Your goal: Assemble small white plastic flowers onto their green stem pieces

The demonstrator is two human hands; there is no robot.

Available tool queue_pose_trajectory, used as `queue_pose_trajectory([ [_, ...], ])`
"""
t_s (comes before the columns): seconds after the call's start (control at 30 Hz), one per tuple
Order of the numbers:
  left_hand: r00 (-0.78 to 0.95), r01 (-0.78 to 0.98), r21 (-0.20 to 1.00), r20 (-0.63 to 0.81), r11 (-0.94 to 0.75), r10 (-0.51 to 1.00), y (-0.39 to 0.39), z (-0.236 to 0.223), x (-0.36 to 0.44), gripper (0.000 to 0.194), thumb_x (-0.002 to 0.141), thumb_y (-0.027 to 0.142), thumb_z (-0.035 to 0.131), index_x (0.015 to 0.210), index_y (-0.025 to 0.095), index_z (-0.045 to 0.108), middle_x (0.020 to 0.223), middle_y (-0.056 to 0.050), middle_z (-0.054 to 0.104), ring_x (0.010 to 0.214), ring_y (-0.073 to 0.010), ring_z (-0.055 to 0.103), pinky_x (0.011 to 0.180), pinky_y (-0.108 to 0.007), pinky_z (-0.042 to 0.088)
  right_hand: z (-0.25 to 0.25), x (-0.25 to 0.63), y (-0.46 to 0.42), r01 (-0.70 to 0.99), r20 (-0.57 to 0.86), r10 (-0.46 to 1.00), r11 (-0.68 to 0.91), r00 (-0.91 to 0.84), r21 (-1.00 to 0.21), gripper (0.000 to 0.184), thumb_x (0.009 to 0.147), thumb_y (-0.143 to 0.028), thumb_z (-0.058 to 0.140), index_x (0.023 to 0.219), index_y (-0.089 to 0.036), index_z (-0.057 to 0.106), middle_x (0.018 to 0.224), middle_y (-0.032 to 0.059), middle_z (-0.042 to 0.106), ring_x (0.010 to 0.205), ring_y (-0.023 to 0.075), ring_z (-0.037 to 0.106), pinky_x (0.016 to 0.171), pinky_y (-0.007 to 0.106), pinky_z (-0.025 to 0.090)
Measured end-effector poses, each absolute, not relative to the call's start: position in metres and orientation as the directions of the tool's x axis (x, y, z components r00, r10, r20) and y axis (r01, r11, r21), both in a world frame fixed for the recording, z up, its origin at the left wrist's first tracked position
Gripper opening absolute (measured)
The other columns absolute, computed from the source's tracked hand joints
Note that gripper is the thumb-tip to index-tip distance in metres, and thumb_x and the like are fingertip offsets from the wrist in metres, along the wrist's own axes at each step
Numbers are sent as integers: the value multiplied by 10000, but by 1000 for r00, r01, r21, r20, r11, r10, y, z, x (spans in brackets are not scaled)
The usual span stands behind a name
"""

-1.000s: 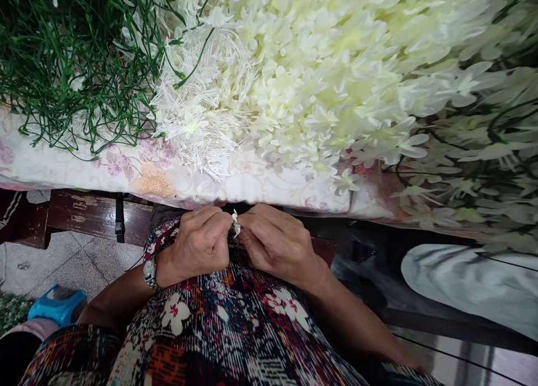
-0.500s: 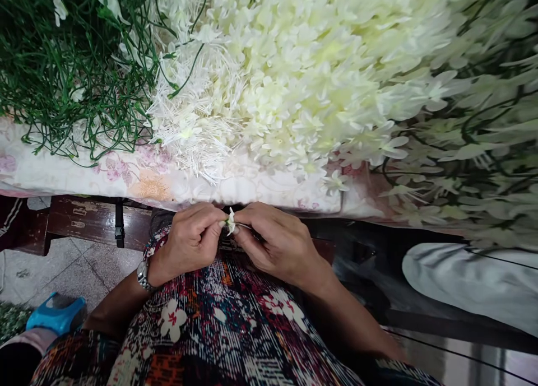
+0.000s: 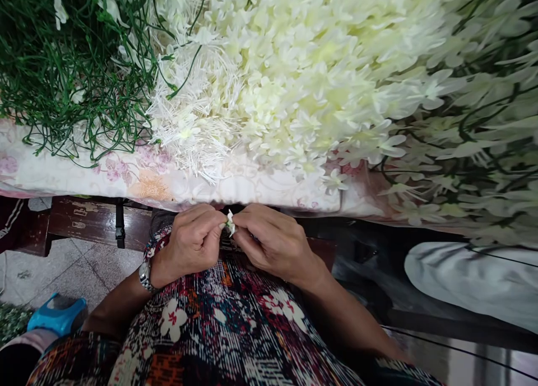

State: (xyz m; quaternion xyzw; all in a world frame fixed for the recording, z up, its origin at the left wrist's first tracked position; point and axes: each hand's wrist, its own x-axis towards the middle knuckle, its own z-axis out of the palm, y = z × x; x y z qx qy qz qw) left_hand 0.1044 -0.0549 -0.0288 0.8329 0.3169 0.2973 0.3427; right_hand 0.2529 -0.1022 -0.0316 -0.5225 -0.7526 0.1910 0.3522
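The left hand and right hand are pinching a white flower between them. The floral cloth is edging just beyond.

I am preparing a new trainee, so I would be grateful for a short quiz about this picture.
1. Is the metal-band wristwatch worn on the left or the right?
2. True or false: a small white flower is between the left hand and the right hand.
3. What lies on the left part of the floral tablecloth?
A) red ribbons
B) green stems
C) glass beads

Key: 1. Left. 2. True. 3. B.
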Motion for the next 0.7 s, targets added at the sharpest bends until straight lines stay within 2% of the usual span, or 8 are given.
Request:
queue_pose_trajectory([
  [0.2,627,327,753,279,-571,727,-55,-32,105,154,751,68,405,683,132,528,562,-6,501,541,-94,445,504,-237,374,-35,252,-102,650,354,913,395,-201,-649,106,740,-70,441,779,-126,522,609,32,513,596,105,456,550,235,412],
  [0.7,662,406,649,276,-644,696,-56,-34,106,167,740,73,403,630,142,508,535,-14,485,534,-112,443,507,-245,376,-39,252,-104,657,329,920,383,-212,-649,121,760,-75,410,753,-131,517,599,23,488,586,97,429,542,223,403],
])
